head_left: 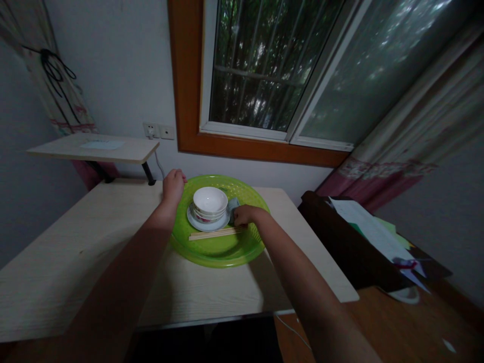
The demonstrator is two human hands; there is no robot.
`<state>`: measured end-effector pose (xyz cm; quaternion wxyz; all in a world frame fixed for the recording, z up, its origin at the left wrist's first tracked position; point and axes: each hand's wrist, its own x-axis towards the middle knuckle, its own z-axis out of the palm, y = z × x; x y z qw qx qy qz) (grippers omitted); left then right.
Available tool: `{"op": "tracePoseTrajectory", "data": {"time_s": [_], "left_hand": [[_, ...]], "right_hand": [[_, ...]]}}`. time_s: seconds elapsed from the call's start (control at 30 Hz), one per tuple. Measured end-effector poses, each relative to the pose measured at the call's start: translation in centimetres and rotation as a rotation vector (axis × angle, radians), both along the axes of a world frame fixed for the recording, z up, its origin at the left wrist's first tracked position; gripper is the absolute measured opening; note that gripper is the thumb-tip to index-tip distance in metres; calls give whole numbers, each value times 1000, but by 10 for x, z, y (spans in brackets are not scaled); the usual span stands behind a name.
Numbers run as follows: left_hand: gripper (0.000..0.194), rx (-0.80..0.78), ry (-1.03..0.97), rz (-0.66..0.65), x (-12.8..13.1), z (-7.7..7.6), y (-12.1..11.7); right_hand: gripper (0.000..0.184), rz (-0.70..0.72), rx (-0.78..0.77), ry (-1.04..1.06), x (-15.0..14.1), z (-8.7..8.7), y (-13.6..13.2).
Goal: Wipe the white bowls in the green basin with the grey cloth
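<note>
A round green plastic tray (221, 261) lies on the light wooden table. My left hand (174, 186) is closed at its far left rim; the fingertips are partly hidden. My right hand (245, 215) is inside the tray at the right, its fingers closed on a grey cloth (233, 203). Left of the cloth, a stack of white bowls (210, 200) stands upright on white plates (207, 226), and a floral pattern shows on a lower bowl. In front of the plates lie light wooden chopsticks (215, 234), their right ends close under my right hand.
At the table's (83, 262) back left stands a small raised shelf (94, 146) on black legs with a paper on it. Behind are wall sockets (159, 131) and a window (272, 70). To the right, papers (368, 227) lie on a dark piece of furniture (340, 247).
</note>
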<state>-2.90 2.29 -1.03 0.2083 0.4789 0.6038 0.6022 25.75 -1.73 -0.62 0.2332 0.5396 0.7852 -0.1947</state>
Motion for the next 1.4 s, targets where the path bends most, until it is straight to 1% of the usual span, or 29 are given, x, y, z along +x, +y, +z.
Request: {"op": "tracePoseTrajectory", "data": {"time_s": [0.1,0.2,0.27,0.33,0.4,0.5,0.6,0.73,0.87,0.97,1.07,1.13,1.2,1.3,1.33,1.4], "left_hand": [[25,-12,-14,-2,-1,0,1],[21,-25,1,5,-1,1,0],[20,-22,6,6,0,2,0],[19,-19,2,3,0,3,0],[20,-16,5,0,0,3,0],[20,-11,15,-9,0,3,-1],[19,-23,20,-5,0,4,-2],[20,-43,37,7,1,7,-6],[20,-27,24,-2,0,6,-5],[19,-24,7,2,-1,2,-3],[18,-26,6,-6,-1,0,0],[17,-26,35,-34,0,2,1],[17,-42,111,-65,2,6,1],[14,-111,258,-132,8,12,-3],[12,-138,297,-167,10,13,-6],[11,-162,342,-288,15,13,-12]], "right_hand": [[31,-63,192,1,4,2,3],[43,-142,373,20,7,4,3],[50,-168,461,49,9,5,1],[56,-162,504,83,11,4,0],[62,-132,484,110,12,1,0],[66,-62,385,133,13,-5,5],[59,-20,315,125,13,-12,12],[47,-24,290,82,11,-13,14],[42,-58,369,52,10,-5,8],[44,-77,486,64,9,5,2],[46,-51,597,92,6,12,-2],[46,-19,608,104,4,12,-3],[44,-3,564,105,2,11,-2],[43,-22,493,104,-1,7,1],[43,-30,480,107,-1,6,1],[44,-38,461,115,-1,4,1]]}}
